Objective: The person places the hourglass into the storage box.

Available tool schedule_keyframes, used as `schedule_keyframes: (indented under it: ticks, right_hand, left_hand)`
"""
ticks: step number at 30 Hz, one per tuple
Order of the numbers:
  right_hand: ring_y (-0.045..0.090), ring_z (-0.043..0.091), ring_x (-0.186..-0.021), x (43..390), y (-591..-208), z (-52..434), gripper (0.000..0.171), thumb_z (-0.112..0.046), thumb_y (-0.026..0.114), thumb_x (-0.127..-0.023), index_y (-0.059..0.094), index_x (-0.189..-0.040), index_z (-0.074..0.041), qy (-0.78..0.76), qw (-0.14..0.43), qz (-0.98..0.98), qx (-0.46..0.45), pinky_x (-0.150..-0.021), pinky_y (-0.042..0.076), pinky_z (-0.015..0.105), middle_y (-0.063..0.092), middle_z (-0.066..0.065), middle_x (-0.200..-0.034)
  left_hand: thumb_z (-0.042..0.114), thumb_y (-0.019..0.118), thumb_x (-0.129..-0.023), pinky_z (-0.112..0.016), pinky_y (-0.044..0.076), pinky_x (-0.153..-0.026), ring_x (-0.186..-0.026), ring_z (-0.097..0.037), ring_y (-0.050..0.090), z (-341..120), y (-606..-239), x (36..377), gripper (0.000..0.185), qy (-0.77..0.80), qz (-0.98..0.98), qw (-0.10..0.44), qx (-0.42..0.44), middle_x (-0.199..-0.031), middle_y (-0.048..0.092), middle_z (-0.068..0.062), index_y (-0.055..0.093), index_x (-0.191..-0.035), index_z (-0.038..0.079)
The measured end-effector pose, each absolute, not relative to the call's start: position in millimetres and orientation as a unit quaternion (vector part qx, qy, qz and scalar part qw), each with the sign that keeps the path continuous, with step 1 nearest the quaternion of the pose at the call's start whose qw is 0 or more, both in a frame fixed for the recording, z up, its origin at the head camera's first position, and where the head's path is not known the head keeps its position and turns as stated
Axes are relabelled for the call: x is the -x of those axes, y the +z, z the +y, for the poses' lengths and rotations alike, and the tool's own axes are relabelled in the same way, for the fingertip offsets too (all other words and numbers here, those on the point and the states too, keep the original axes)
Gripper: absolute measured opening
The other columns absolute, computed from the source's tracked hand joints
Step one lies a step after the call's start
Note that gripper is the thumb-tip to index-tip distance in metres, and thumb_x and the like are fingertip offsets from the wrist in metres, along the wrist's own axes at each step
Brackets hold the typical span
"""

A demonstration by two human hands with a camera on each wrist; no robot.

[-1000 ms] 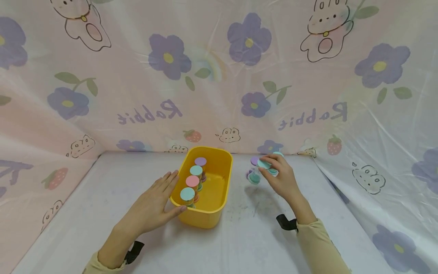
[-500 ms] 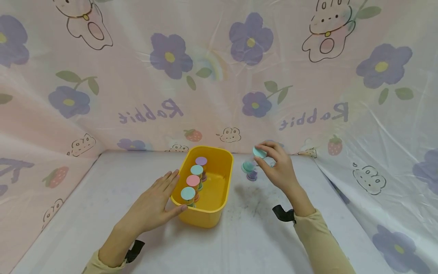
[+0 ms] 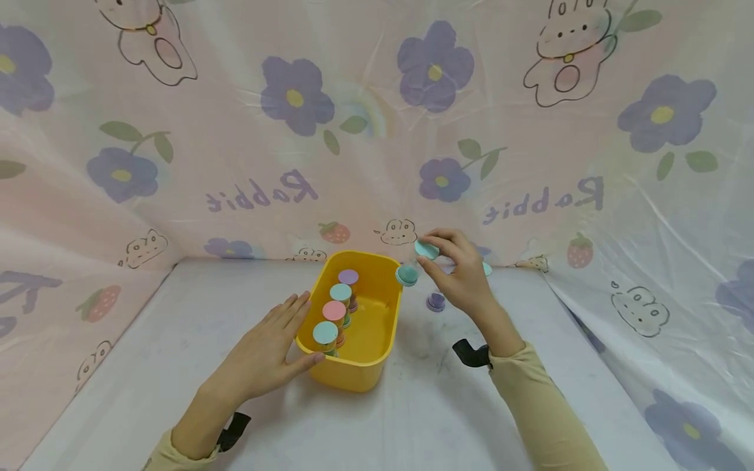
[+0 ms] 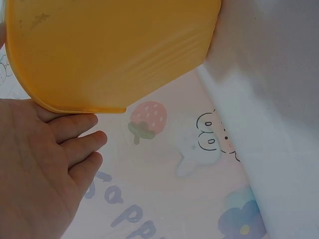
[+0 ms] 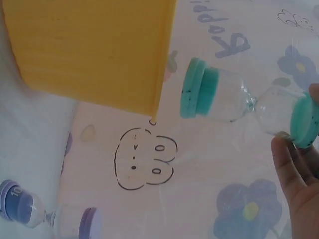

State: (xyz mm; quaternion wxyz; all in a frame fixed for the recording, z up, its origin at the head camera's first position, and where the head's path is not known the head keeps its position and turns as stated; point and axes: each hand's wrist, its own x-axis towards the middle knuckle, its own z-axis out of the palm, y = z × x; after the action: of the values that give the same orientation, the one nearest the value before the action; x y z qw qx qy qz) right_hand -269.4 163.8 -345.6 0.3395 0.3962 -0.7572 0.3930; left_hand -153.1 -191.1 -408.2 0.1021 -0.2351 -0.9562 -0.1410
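One teal hourglass (image 5: 251, 103) in right hand's (image 3: 462, 278) pinch, straight-fingered left hand (image 3: 262, 356) against bin (image 3: 349, 376).

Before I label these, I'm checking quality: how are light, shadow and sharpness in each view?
Head view: soft, even light, faint sheen on the patterned backdrop, a soft shadow beside the right sleeve. Left wrist view: dim, broad grey shadow on the white tabletop. Right wrist view: hazy, low contrast, the teal hourglass slightly soft, yet the 10 on the purple hourglass readable.
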Motion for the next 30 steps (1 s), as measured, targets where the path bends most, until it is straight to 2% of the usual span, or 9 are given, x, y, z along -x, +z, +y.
schedule_keyframes:
  ticks: [9, 15, 19, 30]
  right_hand:
    - [0.062, 0.033, -0.109, 279, -347, 141, 0.035, 0.007, 0.080, -0.085, 0.072, -0.120, 0.006, 0.389, 0.320, -0.753, -0.423, -0.089, 0.055, 0.018, 0.064, 0.021, -0.123]
    - [0.063, 0.031, -0.108, 287, -353, 131, 0.036, 0.001, 0.081, -0.088, 0.072, -0.122, 0.006, 0.368, 0.298, -0.763, -0.440, -0.087, 0.060, 0.031, 0.062, 0.020, -0.124]
    - [0.064, 0.028, -0.106, 294, -358, 125, 0.035, -0.005, 0.080, -0.091, 0.071, -0.124, 0.004, 0.344, 0.255, -0.788, -0.442, -0.088, 0.062, 0.037, 0.061, 0.016, -0.125]
    - [0.061, 0.026, -0.103, 304, -366, 109, 0.033, -0.014, 0.080, -0.093, 0.072, -0.122, -0.002, 0.314, 0.122, -0.843, -0.420, -0.089, 0.060, 0.040, 0.060, 0.013, -0.125]
  left_hand:
    - [0.069, 0.054, -0.098, -0.055, 0.025, -0.126, -0.157, -0.036, 0.025, -190, -407, 152, 0.098, -0.146, -0.955, 0.101, 0.238, -0.171, 0.022, -0.014, 0.029, -0.163, 0.000]
    - [0.070, 0.054, -0.098, -0.055, 0.025, -0.126, -0.157, -0.036, 0.025, -191, -407, 152, 0.099, -0.142, -0.956, 0.102, 0.238, -0.171, 0.023, -0.014, 0.029, -0.163, 0.000]
    - [0.070, 0.053, -0.098, -0.055, 0.025, -0.126, -0.157, -0.036, 0.025, -191, -407, 153, 0.098, -0.140, -0.956, 0.103, 0.238, -0.171, 0.023, -0.014, 0.029, -0.163, 0.000]
    - [0.072, 0.052, -0.098, -0.055, 0.025, -0.126, -0.157, -0.036, 0.025, -192, -407, 154, 0.099, -0.138, -0.956, 0.100, 0.238, -0.171, 0.023, -0.014, 0.028, -0.163, 0.001]
